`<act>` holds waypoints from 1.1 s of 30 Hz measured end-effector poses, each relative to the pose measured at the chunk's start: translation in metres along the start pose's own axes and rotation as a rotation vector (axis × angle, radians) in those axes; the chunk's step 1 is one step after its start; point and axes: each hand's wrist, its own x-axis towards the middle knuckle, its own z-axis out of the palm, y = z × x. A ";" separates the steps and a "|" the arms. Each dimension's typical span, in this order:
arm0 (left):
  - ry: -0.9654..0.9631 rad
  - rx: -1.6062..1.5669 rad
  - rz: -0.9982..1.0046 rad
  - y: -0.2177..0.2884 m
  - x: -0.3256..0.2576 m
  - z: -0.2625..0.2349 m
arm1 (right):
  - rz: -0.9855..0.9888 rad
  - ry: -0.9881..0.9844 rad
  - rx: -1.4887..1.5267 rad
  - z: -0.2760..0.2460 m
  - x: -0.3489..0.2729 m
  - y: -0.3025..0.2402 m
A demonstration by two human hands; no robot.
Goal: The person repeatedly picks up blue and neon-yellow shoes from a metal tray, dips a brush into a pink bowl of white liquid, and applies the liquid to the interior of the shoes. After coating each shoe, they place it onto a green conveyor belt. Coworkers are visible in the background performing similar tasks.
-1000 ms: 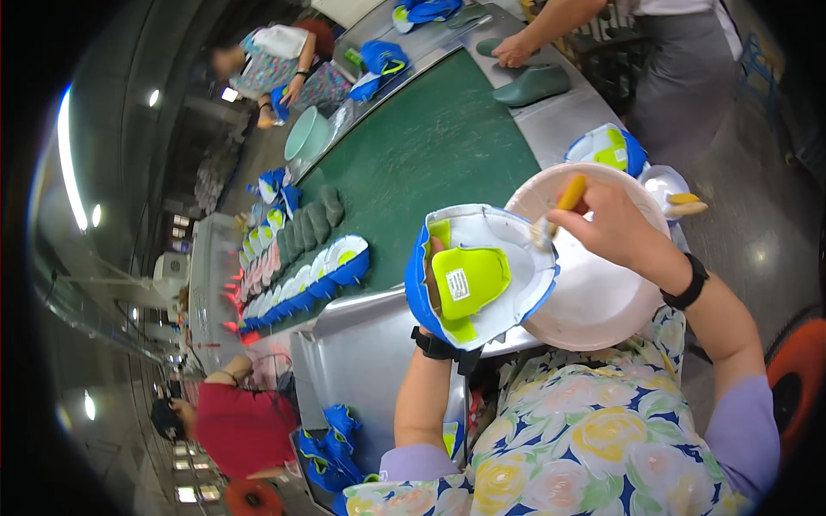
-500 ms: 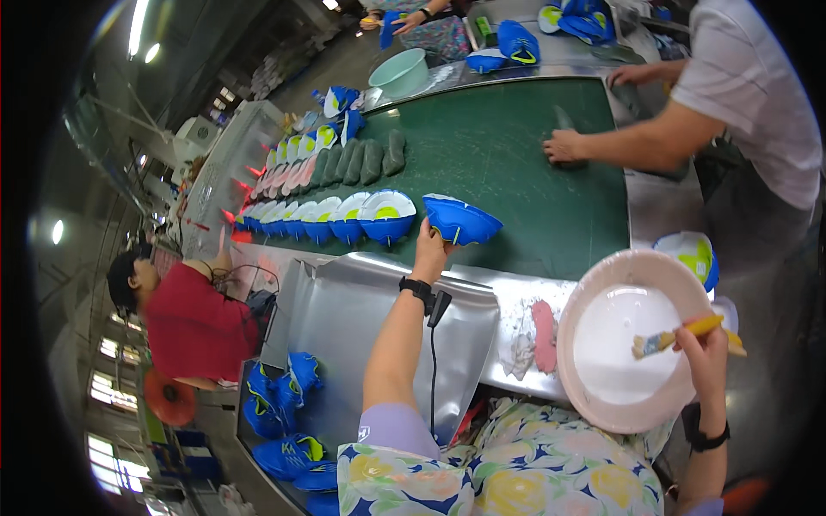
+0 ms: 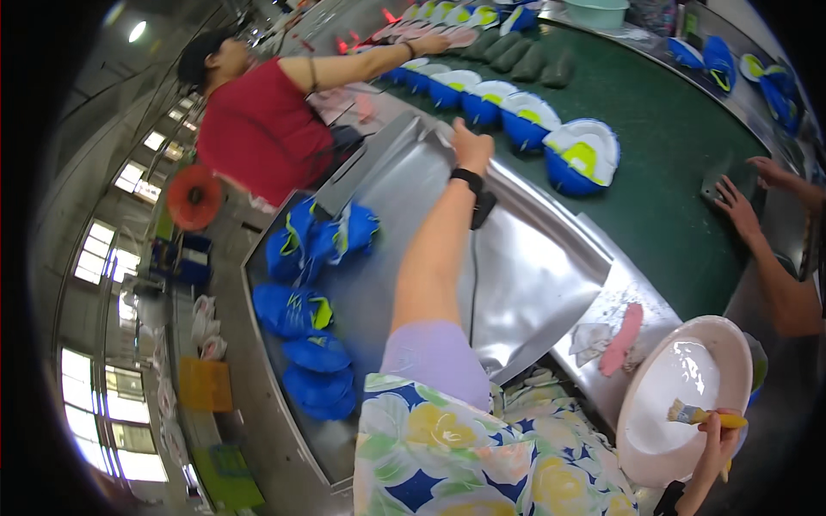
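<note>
Gripping one yellow-handled bristle brush (image 3: 688, 414) over glossy white liquid (image 3: 675, 370) in one smooth, round basin (image 3: 636, 447), with the right hand (image 3: 713, 443) clamped on its partly hidden handle. Holding the left hand (image 3: 471, 150) near shiny sheet metal (image 3: 542, 258), too blurred to tell its fingers' state. Beyond, at least five cup-shaped blue uppers (image 3: 575, 178).

Smooth plastic basin (image 3: 656, 469), bristly brush (image 3: 686, 412), shiny metal tray (image 3: 533, 292), matt green belt (image 3: 662, 215), cloth apron (image 3: 430, 430)

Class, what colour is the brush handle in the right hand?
The brush handle is yellow, shown best in the head view.
</note>
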 end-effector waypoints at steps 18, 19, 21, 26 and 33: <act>-0.158 -1.301 -0.673 -0.103 -0.131 -0.267 | -0.036 -0.112 0.101 0.035 -0.008 -0.029; -0.189 -1.387 -0.665 -0.074 -0.138 -0.258 | -0.036 -0.140 0.110 0.039 -0.008 -0.030; -0.281 -1.570 -0.670 -0.028 -0.163 -0.216 | -0.028 -0.167 0.117 0.043 -0.012 -0.030; -0.698 -1.372 -1.289 -0.010 -0.259 -0.149 | -0.154 -0.183 -0.097 0.039 -0.013 -0.024; -1.707 -0.065 -0.777 0.058 -0.260 -0.185 | -0.018 -0.017 -0.129 -0.004 0.006 0.009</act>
